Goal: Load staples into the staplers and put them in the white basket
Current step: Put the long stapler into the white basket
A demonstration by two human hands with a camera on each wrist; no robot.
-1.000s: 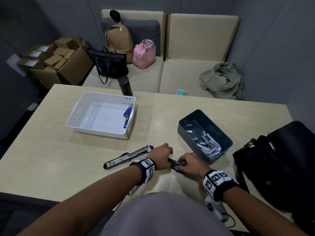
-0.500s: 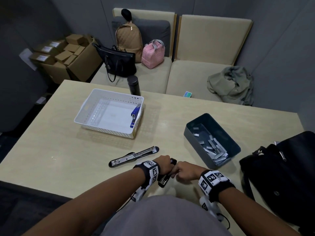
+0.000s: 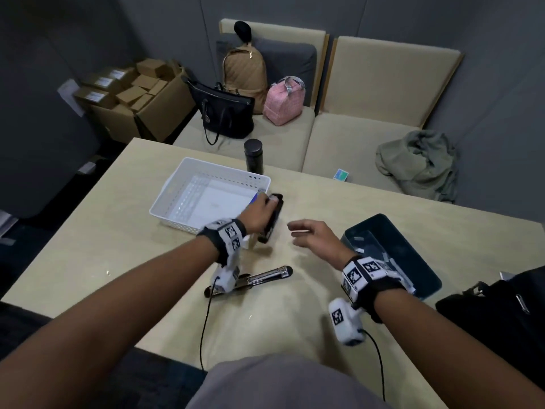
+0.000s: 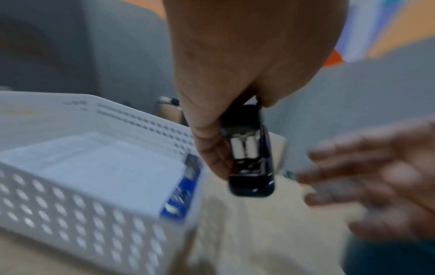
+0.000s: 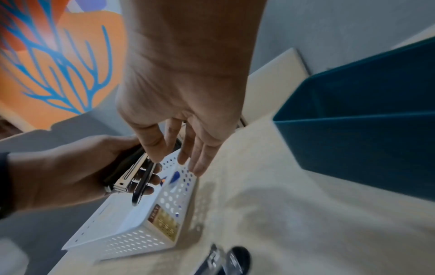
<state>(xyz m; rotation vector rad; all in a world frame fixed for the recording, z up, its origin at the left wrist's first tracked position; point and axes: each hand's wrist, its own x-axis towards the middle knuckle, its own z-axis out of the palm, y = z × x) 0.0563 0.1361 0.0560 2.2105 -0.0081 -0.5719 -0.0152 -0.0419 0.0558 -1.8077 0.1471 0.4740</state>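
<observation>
My left hand (image 3: pixel 259 214) grips a black stapler (image 3: pixel 272 219) (image 4: pixel 252 163) (image 5: pixel 132 178) in the air at the right edge of the white basket (image 3: pixel 177 190) (image 4: pixel 70 214) (image 5: pixel 132 240). A blue stapler (image 4: pixel 186 188) leans inside the basket against its right wall. My right hand (image 3: pixel 312 234) (image 5: pixel 188 130) hovers empty over the table, fingers relaxed, just right of the black stapler. A second black stapler (image 3: pixel 256 278) lies swung open on the table near me. The dark blue box (image 3: pixel 413 261) (image 5: pixel 367 130) of staple strips (image 3: pixel 386 261) stands to the right.
A black flask (image 3: pixel 253 156) stands behind the basket. A black bag (image 3: pixel 501 320) sits on the table's right edge. Wrist-camera cables trail over the near edge. Bags, a jacket and cardboard boxes lie on the sofa and floor beyond the table (image 3: pixel 118 246).
My left hand has carried the black stapler from the near edge up to the basket's right side. My right hand has let go of it and opened.
</observation>
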